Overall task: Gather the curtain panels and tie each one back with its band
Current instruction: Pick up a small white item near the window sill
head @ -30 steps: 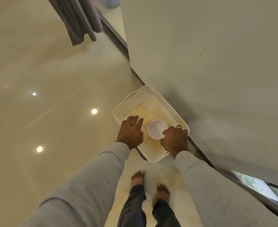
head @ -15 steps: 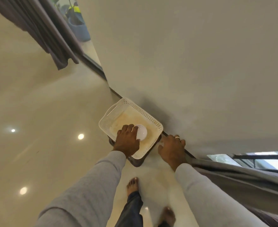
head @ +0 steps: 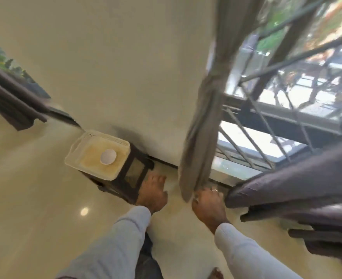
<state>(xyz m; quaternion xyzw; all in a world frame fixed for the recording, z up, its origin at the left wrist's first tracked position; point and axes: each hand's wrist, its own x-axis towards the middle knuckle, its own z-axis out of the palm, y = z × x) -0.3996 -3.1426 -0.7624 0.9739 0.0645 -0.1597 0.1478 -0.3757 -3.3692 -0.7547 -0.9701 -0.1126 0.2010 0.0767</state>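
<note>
A grey curtain panel (head: 203, 125) hangs gathered along the left side of the window (head: 299, 109). My right hand (head: 208, 206) is at its lower hem, fingers touching the cloth; blur hides whether they grip it. A darker curtain panel (head: 299, 190) billows in from the right, close beside that hand. My left hand (head: 153, 193) is open with fingers spread, in the air left of the grey panel and just in front of the dark stool. No tie band shows.
A white perforated basket (head: 79, 150) holding a white bowl (head: 108, 157) rests on a dark stool (head: 134, 174) against the cream wall (head: 115, 67). Another dark curtain (head: 15, 103) hangs at the far left. The floor (head: 35, 208) is glossy.
My view swung right from the basket to the window. Both hands left the basket and bowl; the right hand moved to the grey panel's hem, and the left hand hangs free.
</note>
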